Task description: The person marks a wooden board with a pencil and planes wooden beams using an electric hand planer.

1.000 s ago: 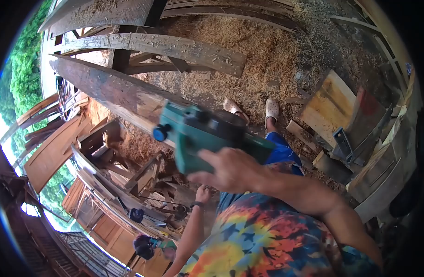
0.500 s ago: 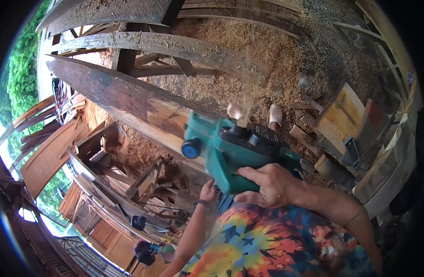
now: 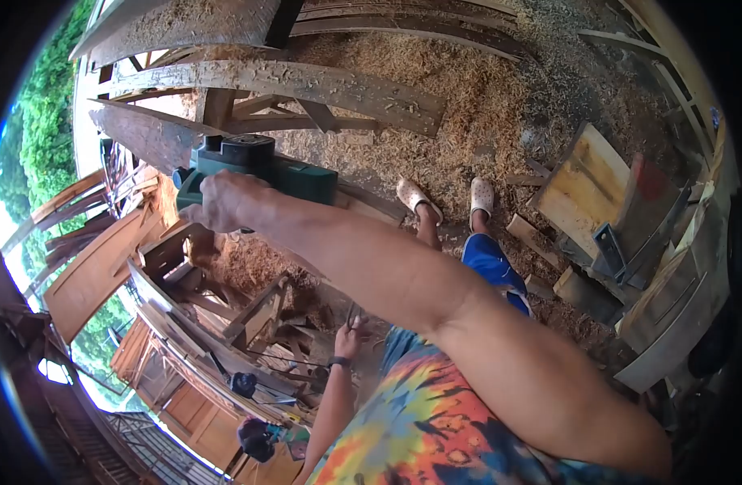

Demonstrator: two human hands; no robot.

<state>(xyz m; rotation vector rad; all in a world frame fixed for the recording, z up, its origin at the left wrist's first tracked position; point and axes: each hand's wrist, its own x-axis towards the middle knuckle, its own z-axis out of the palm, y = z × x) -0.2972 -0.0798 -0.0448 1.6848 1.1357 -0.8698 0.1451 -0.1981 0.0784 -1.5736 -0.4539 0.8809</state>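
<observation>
A green electric planer with a black top rests on a long wooden plank, toward the plank's far left part. My right hand is closed around its handle, the arm stretched across my body. The planer and my forearm hide much of the plank; a short stretch of it shows right of the tool. Lower down, beside my tie-dye shirt, my left hand is closed, with a dark band on its wrist. A thin dark cord seems to pass through its fingers.
Wood shavings cover the ground around my clogs. Other curved boards lie on supports ahead. Offcuts and a yellowish board lean at the right. Wooden frames stand at the left; another person is at the bottom left.
My right hand has moved the planer left and forward along the plank, the arm now extended. The spray of shavings from its top has gone. My left hand stays low, near the same place.
</observation>
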